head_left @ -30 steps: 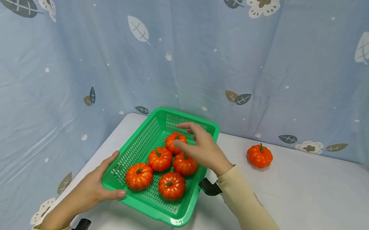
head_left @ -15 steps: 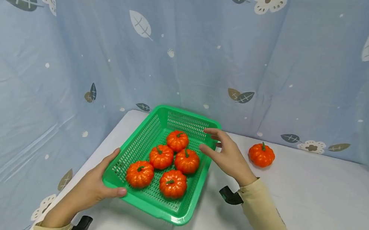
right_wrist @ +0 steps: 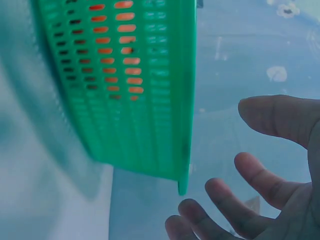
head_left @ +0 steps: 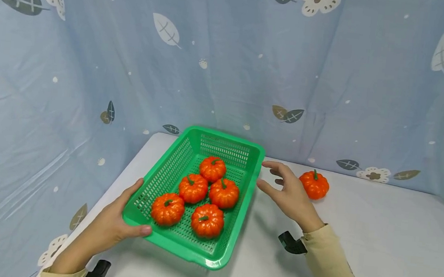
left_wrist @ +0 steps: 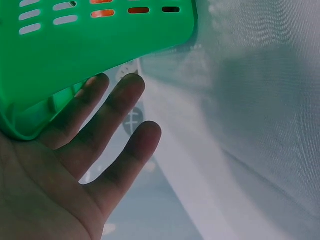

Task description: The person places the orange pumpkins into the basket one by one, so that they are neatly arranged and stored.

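Note:
A green plastic basket (head_left: 177,252) with slotted walls holds several small orange pumpkins (head_left: 207,221). At its near left corner my left hand (head_left: 108,230) grips the rim, the thumb over the edge and the other fingers along the outside. In the left wrist view, three of those fingers (left_wrist: 115,110) spread out under the green corner. My right hand (head_left: 291,195) hovers just right of the basket with nothing in it, thumb and fingers apart. Behind that hand, a lone pumpkin (head_left: 314,185) with a green stem sits on the table.
A white-covered table (head_left: 377,245) carries all of this. Blue cloth (head_left: 229,67) with leaf and flower prints hangs behind the table and along its left side. The basket's far rim is near the back cloth.
My right hand has moved from above the pumpkins in the basket out past its right rim, closer to the lone pumpkin. The left hand and the basket have stayed in place.

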Demonstrator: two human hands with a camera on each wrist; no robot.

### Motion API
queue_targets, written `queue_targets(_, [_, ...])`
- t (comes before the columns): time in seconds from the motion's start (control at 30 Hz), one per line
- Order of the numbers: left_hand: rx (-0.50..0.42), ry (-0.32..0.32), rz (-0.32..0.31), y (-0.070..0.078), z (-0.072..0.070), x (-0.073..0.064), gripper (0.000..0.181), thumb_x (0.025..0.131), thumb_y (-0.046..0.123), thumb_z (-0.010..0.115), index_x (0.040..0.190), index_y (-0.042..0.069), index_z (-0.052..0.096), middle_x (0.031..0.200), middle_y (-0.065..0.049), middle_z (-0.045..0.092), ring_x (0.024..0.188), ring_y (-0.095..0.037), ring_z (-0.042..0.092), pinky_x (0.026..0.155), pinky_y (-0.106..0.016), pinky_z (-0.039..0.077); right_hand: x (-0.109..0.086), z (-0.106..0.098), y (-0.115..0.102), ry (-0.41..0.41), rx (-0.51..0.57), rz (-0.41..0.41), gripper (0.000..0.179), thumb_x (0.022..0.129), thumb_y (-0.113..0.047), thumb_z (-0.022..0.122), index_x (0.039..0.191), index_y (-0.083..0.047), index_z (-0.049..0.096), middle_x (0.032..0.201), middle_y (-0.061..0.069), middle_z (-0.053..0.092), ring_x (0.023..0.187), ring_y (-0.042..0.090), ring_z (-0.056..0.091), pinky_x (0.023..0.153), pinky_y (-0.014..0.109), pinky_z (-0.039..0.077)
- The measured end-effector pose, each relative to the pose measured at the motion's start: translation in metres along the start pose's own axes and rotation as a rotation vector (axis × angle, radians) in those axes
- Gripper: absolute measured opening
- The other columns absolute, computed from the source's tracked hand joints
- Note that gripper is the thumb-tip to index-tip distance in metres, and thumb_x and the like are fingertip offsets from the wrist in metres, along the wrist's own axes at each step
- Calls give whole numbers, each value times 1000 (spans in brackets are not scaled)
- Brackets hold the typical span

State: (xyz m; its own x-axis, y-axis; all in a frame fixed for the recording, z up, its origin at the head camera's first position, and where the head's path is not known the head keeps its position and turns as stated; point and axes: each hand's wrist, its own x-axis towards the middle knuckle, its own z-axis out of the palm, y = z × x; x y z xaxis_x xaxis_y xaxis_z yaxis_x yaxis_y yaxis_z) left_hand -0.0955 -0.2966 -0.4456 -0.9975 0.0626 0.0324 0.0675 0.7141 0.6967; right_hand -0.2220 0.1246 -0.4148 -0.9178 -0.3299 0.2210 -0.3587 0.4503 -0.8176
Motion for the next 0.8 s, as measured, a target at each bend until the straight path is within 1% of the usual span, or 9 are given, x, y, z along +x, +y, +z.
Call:
queue_targets(0.13, [5,-4,-6,0,-1,0,119,76,36,89,164,36,9,164,-22,24,140,-55,31,96,-77,35,-4,-6,5,-3,-4,13,56,94,-35,74,142,-14,54,145,5,54,132,30,49,106,52,43])
queue_targets(0.27, [5,-6,-6,0,-1,0,118,77,35,88,164,37,9,164,-22,23,140,-56,30,95,-77,35,-7,-9,7,-17,0,8,58,93,-35,76,142,-14,53,145,5,54,132,31,50,106,52,43])
queue_targets(0.43, [-5,0,4,0,1,1,117,77,35,88,164,33,11,162,-23,27,140,-54,33,97,-76,35,-5,-8,7,-30,-29,-22,62,90,-31,80,143,-15,53,146,5,52,132,32,49,105,53,43])
queue_targets(0.53, [-14,2,-5,0,0,0,118,76,36,89,165,31,11,162,-22,27,140,-53,33,98,-75,35,-3,-6,8,-67,-47,-49,69,87,-28,83,146,-14,50,149,5,48,134,33,45,106,54,41])
queue_targets(0.67, [-14,0,-12,1,-1,-1,118,77,36,89,165,30,11,163,-22,26,141,-53,32,98,-76,34,1,-6,9,-116,-83,-86,82,85,-24,85,153,-12,42,155,8,41,135,35,42,108,55,39])
queue_targets(0.8, [-10,0,-12,1,-1,-2,117,77,37,88,164,32,10,163,-22,26,141,-54,32,98,-76,34,4,-6,12,-131,-110,-86,90,83,-23,87,157,-11,37,157,9,38,135,37,41,108,56,38])
